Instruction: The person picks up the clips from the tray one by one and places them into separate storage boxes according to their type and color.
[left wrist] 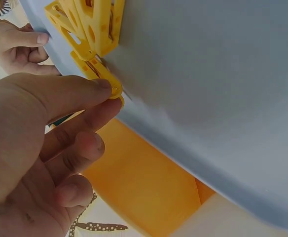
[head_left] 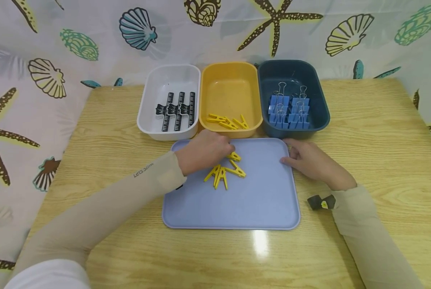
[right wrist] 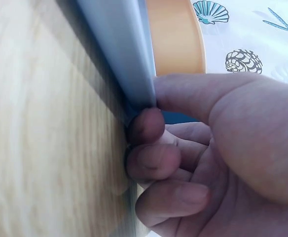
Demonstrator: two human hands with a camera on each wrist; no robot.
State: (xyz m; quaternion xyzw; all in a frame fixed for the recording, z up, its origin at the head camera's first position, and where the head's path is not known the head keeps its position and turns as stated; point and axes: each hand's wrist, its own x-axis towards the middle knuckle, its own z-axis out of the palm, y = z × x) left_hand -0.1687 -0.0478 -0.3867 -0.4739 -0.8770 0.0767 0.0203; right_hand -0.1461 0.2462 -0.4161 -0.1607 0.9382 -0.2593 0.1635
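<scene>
My left hand [head_left: 205, 149] is over the upper left part of a pale blue tray [head_left: 262, 200]. Between its thumb and forefinger it pinches one end of a yellow clothespin [left wrist: 116, 87], low at the tray. Several other yellow clothespins [head_left: 220, 177] lie close together on the tray just below that hand. At the tray's upper right corner, my right hand [head_left: 310, 160] holds the rim, with the thumb on top and curled fingers against the side, as the right wrist view shows.
Behind the tray stand three bins side by side: a white bin [head_left: 169, 78] with black-and-white clips [head_left: 178, 110], a yellow bin [head_left: 231, 90] with several yellow clothespins [head_left: 228, 125], and a dark blue bin [head_left: 287, 69] with blue binder clips [head_left: 289, 110]. A shell-patterned cloth [head_left: 222, 36] hangs behind the wooden table [head_left: 374, 120].
</scene>
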